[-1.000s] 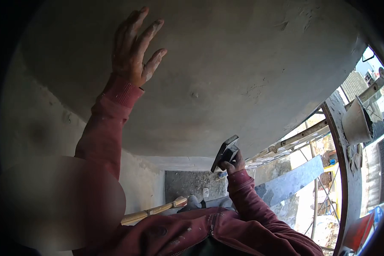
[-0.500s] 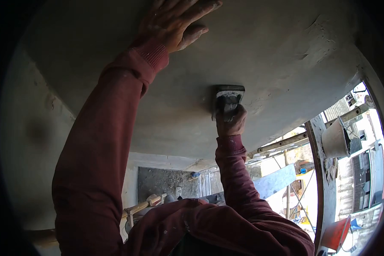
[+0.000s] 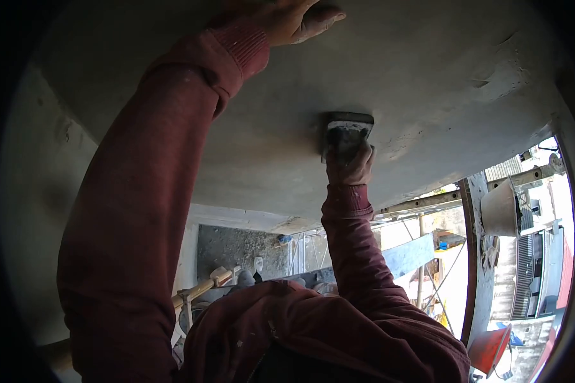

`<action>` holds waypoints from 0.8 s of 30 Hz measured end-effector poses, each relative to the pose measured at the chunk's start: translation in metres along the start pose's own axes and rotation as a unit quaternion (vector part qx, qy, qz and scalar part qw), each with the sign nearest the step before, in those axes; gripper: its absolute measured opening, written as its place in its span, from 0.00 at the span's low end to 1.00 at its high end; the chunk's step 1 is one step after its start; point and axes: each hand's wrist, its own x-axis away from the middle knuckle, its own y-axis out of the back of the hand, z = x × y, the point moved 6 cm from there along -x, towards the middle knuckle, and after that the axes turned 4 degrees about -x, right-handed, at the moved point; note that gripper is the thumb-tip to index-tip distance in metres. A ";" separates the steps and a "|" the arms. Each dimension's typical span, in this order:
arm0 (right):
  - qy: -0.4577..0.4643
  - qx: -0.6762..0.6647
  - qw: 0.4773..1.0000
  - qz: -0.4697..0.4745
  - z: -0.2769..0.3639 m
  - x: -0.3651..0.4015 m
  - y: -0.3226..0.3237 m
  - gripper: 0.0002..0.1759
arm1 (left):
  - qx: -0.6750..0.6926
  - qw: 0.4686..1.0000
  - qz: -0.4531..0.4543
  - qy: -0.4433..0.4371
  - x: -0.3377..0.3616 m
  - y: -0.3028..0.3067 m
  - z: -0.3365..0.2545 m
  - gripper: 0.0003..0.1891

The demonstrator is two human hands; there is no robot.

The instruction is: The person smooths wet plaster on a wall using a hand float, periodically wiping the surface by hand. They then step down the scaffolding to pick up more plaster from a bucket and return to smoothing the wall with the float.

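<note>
A grey plastered surface (image 3: 262,134) spreads over most of the head view, smooth in the middle and rougher at the upper right. My right hand (image 3: 352,167) is closed around the handle of a plastering float (image 3: 351,120), whose flat face lies against the plaster. At the top edge, my left hand (image 3: 299,22) rests on or very near the same surface. Its thumb is stretched away from the palm, while its fingers are largely cut off by the frame. Both forearms wear dusty maroon sleeves.
To the right, a whitish bucket (image 3: 499,209) and a red container (image 3: 490,350) stand by a long plaster-spattered board (image 3: 476,268). A metal pole (image 3: 421,201) runs behind. Lower left is a wooden pole (image 3: 204,287); rough ground (image 3: 230,247) shows far below.
The float and my right hand have shifted slightly upward in the view. My left hand has moved up and right, so its fingers now pass out of frame. The view itself has shifted a little.
</note>
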 end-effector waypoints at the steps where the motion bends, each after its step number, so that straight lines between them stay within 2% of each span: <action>1: 0.017 0.014 1.000 -0.018 -0.013 0.018 0.000 0.35 | -0.002 1.000 -0.004 0.000 0.000 0.000 0.000 0.32; 3: 0.043 0.022 0.998 -0.040 -0.017 0.013 -0.004 0.31 | 0.000 1.000 -0.003 0.017 0.001 -0.004 0.002 0.32; 5: -0.010 0.022 0.993 -0.120 -0.021 0.006 0.013 0.33 | -0.015 1.000 0.003 0.014 -0.002 -0.001 0.005 0.32; 6: -0.020 0.030 0.993 -0.111 -0.016 0.003 0.016 0.33 | -0.024 1.000 0.004 0.005 0.000 -0.002 0.000 0.32; 8: 0.049 0.008 0.991 -0.121 0.008 -0.012 0.017 0.34 | -0.017 1.000 0.007 0.008 0.003 -0.005 -0.004 0.32; 9: 0.042 0.018 0.995 -0.086 0.003 -0.004 0.010 0.34 | -0.024 1.000 0.001 0.007 0.001 -0.003 -0.001 0.32; 10: -0.002 0.027 1.000 0.013 -0.012 0.011 -0.002 0.39 | -0.029 1.000 -0.004 0.006 -0.001 -0.002 0.001 0.32; 12: -0.022 0.070 0.997 0.033 -0.017 0.028 -0.003 0.38 | -0.006 1.000 0.004 0.012 -0.001 -0.002 0.001 0.32; 13: -0.017 0.068 0.997 0.033 -0.013 0.019 -0.008 0.38 | -0.010 1.000 0.003 0.014 -0.003 -0.001 0.005 0.32; 15: 0.049 0.026 0.996 -0.069 0.002 0.012 0.006 0.38 | -0.015 1.000 -0.008 0.000 0.001 -0.002 0.001 0.31; 16: 0.043 0.031 0.997 -0.062 0.003 0.011 0.007 0.38 | -0.007 1.000 -0.002 0.003 0.004 -0.005 -0.002 0.31; 18: 0.100 0.009 0.992 -0.080 0.016 0.004 0.007 0.33 | -0.020 1.000 -0.013 0.003 0.002 -0.005 0.000 0.31; 19: 0.107 0.039 0.993 -0.033 0.008 0.014 0.003 0.34 | -0.025 1.000 -0.017 0.000 0.001 -0.004 0.001 0.31; 20: 0.111 0.035 0.992 -0.039 0.002 0.023 0.002 0.34 | -0.005 1.000 -0.016 0.006 0.002 -0.005 0.000 0.31; 22: 0.040 0.032 0.999 -0.017 -0.008 0.029 -0.001 0.37 | 0.010 1.000 -0.014 0.015 -0.001 -0.004 0.007 0.31; 24: 0.039 0.039 0.998 -0.028 0.005 0.013 0.006 0.36 | -0.024 1.000 -0.018 0.002 0.001 -0.003 0.001 0.30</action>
